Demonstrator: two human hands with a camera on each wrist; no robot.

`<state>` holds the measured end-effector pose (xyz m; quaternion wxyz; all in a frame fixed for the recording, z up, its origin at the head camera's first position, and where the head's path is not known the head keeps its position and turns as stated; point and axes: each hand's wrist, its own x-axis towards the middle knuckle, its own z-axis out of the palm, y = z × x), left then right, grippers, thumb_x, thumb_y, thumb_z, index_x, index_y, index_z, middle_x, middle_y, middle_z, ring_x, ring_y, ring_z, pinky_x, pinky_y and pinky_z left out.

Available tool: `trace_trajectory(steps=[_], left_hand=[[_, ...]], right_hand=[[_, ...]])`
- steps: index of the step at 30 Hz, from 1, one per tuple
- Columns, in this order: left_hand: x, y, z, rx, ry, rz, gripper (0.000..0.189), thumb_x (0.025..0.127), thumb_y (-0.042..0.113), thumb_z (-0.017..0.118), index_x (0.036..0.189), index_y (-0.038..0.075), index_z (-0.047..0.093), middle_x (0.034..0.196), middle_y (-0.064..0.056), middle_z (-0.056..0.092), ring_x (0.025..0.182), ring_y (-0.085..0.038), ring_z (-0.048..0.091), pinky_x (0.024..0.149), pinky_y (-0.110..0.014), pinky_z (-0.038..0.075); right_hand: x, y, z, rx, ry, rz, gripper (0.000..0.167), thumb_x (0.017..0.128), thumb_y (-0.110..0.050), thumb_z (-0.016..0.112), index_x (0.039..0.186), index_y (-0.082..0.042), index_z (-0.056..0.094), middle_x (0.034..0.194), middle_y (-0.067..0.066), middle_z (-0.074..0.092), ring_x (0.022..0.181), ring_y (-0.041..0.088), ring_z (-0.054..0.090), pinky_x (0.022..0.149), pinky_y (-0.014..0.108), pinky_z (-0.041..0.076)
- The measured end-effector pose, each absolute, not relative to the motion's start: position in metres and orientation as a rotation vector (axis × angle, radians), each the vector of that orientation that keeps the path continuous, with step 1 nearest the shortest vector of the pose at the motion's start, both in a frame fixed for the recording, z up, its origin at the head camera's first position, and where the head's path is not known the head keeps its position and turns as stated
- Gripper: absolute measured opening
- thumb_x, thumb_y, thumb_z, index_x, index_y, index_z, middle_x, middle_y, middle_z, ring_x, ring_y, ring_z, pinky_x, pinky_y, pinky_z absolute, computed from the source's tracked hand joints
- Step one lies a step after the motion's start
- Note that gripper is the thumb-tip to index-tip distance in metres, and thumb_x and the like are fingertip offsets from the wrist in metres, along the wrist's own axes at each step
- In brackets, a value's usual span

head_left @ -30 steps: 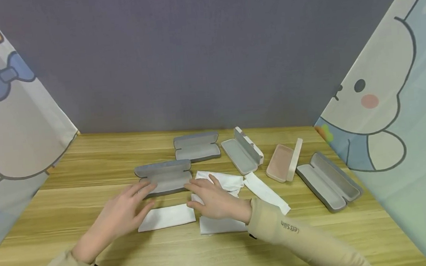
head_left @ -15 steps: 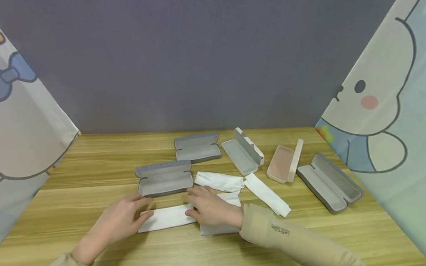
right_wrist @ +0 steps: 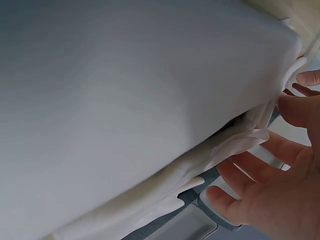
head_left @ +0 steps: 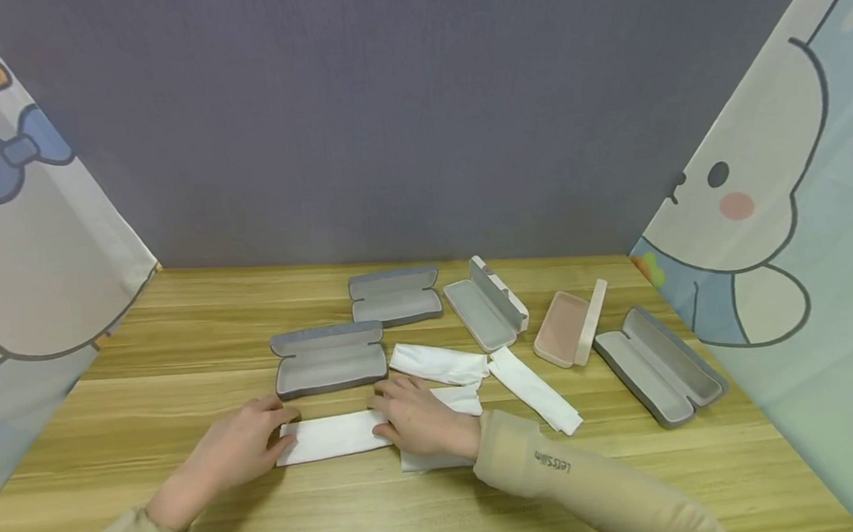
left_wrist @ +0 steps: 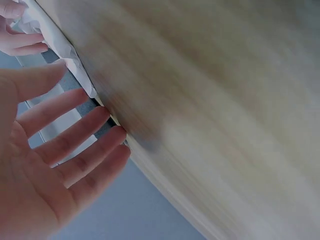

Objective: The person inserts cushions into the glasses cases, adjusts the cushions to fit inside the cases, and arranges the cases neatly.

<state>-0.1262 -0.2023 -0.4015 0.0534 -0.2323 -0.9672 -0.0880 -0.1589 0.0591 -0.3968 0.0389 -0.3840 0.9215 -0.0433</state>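
White cloth strip, folded flat, lies in the lower middle of the frame; I'd judge it light, limp and hard to damage, best taken by its two short ends. The left hand is at the left end, fingers apart and gripping nothing; the right hand covers the right end, though I can't tell whether it pinches. Just above sits a gray case, lid raised.

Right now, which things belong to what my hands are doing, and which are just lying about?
Seemingly in use: left hand; right hand; white cloth strip between them.

Apparently lying about: slanting white cloth; pink-lined case; four grey-lined cases. Cloths beside right hand: unclear.
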Motion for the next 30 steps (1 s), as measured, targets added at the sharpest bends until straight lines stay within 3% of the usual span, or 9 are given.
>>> trace_trajectory(steps=[6, 20, 30], left_hand=[[-0.125, -0.1996, -0.3992, -0.696, -2.988, -0.252, 0.029, 0.077, 0.02, 0.078, 0.103, 0.008, 0.07, 0.1, -0.007, 0.066, 0.08, -0.019, 0.062, 0.056, -0.03, 0.05], [-0.1265, -0.1989, -0.4003, -0.677, -3.0, -0.312, 0.026, 0.076, 0.018, 0.079, 0.099, 0.009, 0.072, 0.092, -0.001, 0.064, 0.076, -0.013, 0.06, 0.053, -0.023, 0.046], [-0.1284, -0.199, -0.4017, -0.686, -3.007, -0.451, 0.015, 0.077, 0.014, 0.079, 0.085, 0.015, 0.067, 0.079, 0.007, 0.055, 0.066, -0.002, 0.042, 0.053, -0.019, 0.037]], right_hand=[[-0.1588, 0.0602, -0.4004, -1.204, 2.832, -0.129, 0.03, 0.096, -0.031, 0.057, 0.122, -0.015, 0.063, 0.131, 0.005, 0.056, 0.124, 0.021, 0.048, 0.107, 0.044, 0.039], [-0.1612, 0.0618, -0.4041, -1.276, 2.866, -0.136, 0.03, 0.094, -0.03, 0.061, 0.119, -0.014, 0.065, 0.128, 0.003, 0.058, 0.121, 0.02, 0.05, 0.103, 0.039, 0.042], [-0.1606, 0.0597, -0.4021, -1.31, 2.873, -0.177, 0.014, 0.092, -0.028, 0.065, 0.096, -0.016, 0.071, 0.116, -0.001, 0.063, 0.113, 0.016, 0.053, 0.093, 0.031, 0.044]])
